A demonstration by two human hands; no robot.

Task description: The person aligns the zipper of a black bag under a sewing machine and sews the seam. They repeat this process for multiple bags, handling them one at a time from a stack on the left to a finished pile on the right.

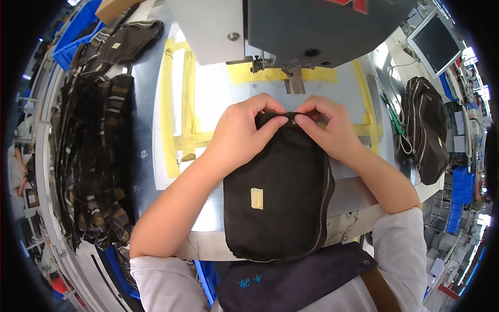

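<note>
Both my hands pinch the far end of a dark brown fabric pouch [280, 171]. A metal zipper [325, 200] runs down its right side and round its near corner, and a small pale yellow tag [257, 198] sits on its face. My left hand [241, 130] grips the top edge between thumb and fingers. Close beside it, my right hand [332, 127] holds the same edge at what looks like the zipper's end. The pouch hangs over the table's near edge. Just beyond my fingertips is the needle area of a sewing machine [296, 41].
Brown and striped fabric pieces [99, 156] are heaped at the left. More zippered pouches [426, 130] lie at the right, beside green-handled snips [396, 122]. Yellow tape [170, 104] frames the white work plate. A screen [435, 42] stands at the far right, a blue bin [75, 39] far left.
</note>
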